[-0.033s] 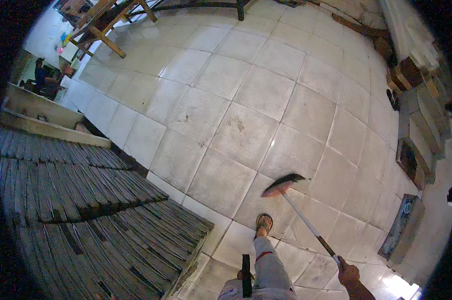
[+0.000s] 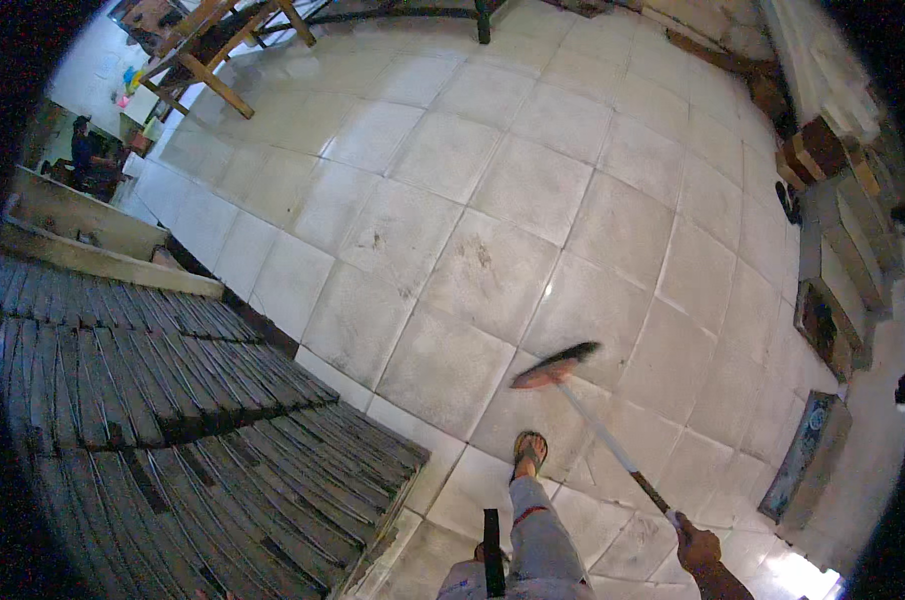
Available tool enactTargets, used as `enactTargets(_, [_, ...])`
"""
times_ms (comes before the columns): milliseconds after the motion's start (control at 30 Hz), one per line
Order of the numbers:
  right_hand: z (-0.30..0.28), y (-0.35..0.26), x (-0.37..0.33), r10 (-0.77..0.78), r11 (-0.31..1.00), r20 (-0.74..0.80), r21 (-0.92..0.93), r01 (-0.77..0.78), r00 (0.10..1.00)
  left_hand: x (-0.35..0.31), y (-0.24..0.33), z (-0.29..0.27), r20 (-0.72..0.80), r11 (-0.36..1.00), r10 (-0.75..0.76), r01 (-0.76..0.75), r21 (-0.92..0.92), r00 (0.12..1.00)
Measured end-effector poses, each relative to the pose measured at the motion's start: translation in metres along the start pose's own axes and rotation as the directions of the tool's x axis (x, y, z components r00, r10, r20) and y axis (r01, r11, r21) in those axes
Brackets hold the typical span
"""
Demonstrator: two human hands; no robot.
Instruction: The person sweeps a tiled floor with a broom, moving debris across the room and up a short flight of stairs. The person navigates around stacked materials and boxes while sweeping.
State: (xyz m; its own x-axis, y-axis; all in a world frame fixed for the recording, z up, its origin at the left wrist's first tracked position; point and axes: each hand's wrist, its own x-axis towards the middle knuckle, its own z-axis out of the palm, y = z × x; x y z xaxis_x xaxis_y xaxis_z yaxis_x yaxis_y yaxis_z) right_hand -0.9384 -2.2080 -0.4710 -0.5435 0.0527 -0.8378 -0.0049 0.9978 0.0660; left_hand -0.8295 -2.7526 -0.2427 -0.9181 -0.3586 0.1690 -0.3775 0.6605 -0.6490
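The broom (image 2: 603, 434) has swung slightly left, its head (image 2: 554, 374) just beyond the sandaled foot (image 2: 530, 455). Right of that foot, the right hand (image 2: 699, 549) grips the handle (image 2: 652, 492) (the left hand's state I cannot tell).

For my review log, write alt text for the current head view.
The right hand grips a broom, its head over pale floor tiles, ahead of a sandaled foot. Rows of dark, narrow slats lie at left.

The pale tiled floor (image 2: 453, 155) bears dark smudges (image 2: 480, 256), a sandalled foot (image 2: 530, 453) and wooden-legged furniture (image 2: 217, 86).
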Motion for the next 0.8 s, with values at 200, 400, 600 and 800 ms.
enactTargets(200, [-0.037, -0.227, 0.197, -0.386, 0.918, -0.092, 0.062, 0.392, 0.918, 0.007, 0.006, 0.01, 0.046, 0.999, -0.048, 0.047, 0.015, 0.998])
enactTargets(400, [-0.103, -0.443, 0.357, -0.479, 0.834, -0.255, 0.168, 0.526, 0.84, 0.011, 0.018, 0.018, 0.142, 0.987, -0.09, 0.069, 0.148, 0.986])
enactTargets(600, [-0.007, -0.168, 0.282, -0.15, 0.972, -0.162, 0.157, 0.175, 0.975, 0.011, 0.015, 0.025, 0.079, 0.999, -0.049, 0.05, -0.01, 0.996])
enactTargets(800, [0.051, 0.061, 0.043, 0.382, 0.922, 0.156, 0.008, -0.387, 0.911, 0.017, 0.02, 0.008, 0.056, 0.998, -0.057, 0.058, -0.018, 0.997])
